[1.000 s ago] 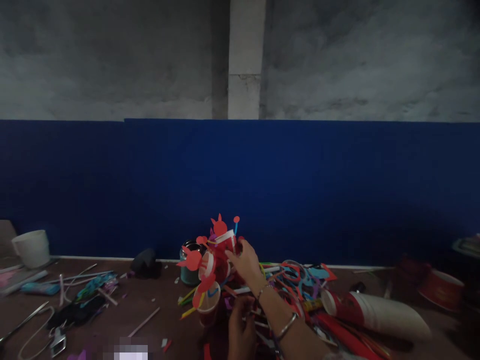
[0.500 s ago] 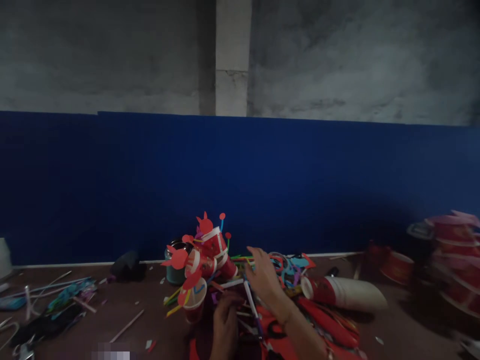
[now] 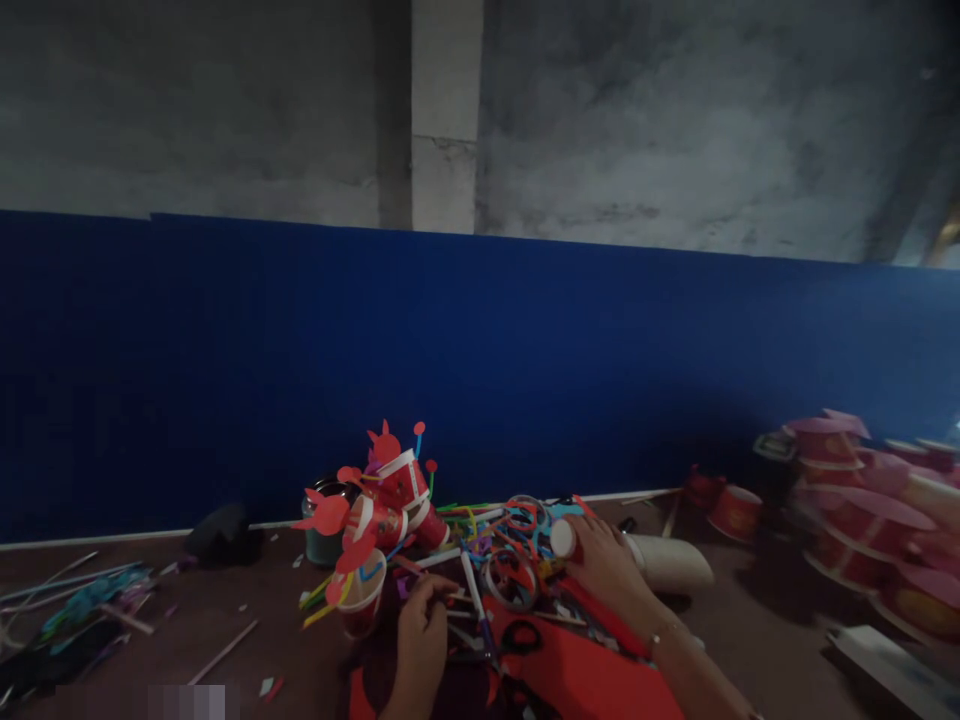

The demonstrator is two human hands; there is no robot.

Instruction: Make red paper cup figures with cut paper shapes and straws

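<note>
My right hand lies over the printed end of a stack of paper cups, its fingers curled around it. The white rim of the end cup shows left of the fingers. My left hand is closed at the front of the pile, thumb and fingers together; what they hold, if anything, I cannot make out. Close to it stands a white and red paper cup with pipe cleaners. Behind that, several red cups carry red paper shapes. Red paper sheets and black scissor handles lie between my hands.
A clear tape roll sits among coloured pipe cleaners. A dark teal pot stands behind the decorated cups. Pink-topped cup pieces crowd the right, near a red cup. A blue panel borders the table's back.
My right hand has moved right, from above the pipe cleaners onto the cup stack. My left hand stays low by the cup. The view has turned slightly right.
</note>
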